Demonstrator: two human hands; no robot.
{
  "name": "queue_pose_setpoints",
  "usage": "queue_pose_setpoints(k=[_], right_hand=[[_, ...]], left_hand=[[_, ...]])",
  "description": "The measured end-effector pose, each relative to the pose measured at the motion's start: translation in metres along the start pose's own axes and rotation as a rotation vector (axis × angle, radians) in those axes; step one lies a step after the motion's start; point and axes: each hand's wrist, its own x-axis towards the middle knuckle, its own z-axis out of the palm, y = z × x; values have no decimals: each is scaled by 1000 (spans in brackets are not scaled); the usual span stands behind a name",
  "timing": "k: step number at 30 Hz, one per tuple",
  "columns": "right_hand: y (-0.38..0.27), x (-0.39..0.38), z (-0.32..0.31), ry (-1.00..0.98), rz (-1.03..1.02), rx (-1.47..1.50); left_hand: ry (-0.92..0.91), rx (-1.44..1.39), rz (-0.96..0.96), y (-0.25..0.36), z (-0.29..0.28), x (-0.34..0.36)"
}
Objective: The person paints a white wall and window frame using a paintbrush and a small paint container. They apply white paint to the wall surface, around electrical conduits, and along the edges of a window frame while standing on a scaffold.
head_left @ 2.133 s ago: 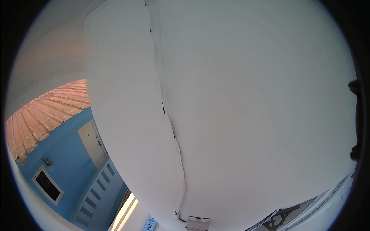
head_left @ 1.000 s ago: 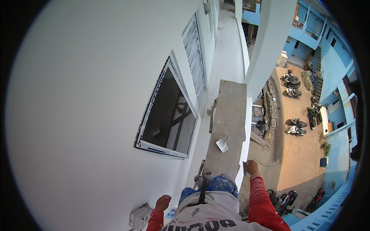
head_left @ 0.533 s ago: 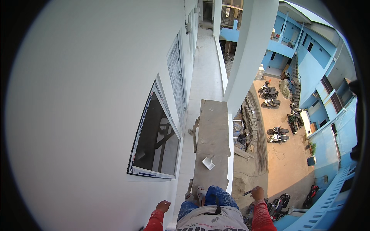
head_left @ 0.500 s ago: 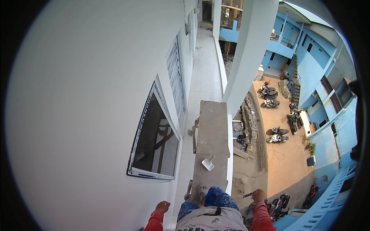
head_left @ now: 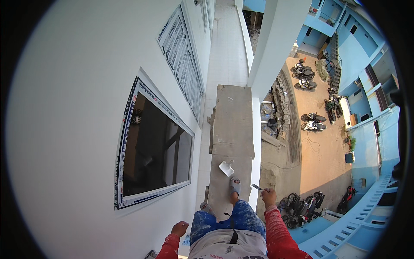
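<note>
My right hand (head_left: 268, 197), at the end of a red sleeve, is closed round a small flat tool (head_left: 256, 187) with a dark body and a paler end; its exact kind is too small to make out. It is held out over the platform's right edge. My left hand (head_left: 180, 228) hangs low near the white wall, fingers curled, with nothing visible in it. Ahead of my feet, a white plastic tray (head_left: 226, 168) with a short handle lies on the dusty plank platform (head_left: 233, 125). Neither hand touches it.
I stand high on the planks in a narrow corridor. A framed window (head_left: 159, 146) tilts out from the wall (head_left: 77, 129) at left. A white pillar (head_left: 271, 47) and ledge (head_left: 255, 142) border the right. Far below, parked motorcycles (head_left: 313, 122) stand in a courtyard.
I have stepped forward along the planks, and the tray is nearer my feet. My right hand has swung inward and up with the flat tool. My left hand stays low.
</note>
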Motion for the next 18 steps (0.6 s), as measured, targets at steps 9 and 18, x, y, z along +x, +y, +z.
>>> queue_pose_setpoints(k=[9,18], right_hand=[[-12,142,116,-81,-146,-375],[119,166,201,-390,-140,-816]], left_hand=[[41,-191,-33,57,61,74],[-119,175,-196,44,202,130]])
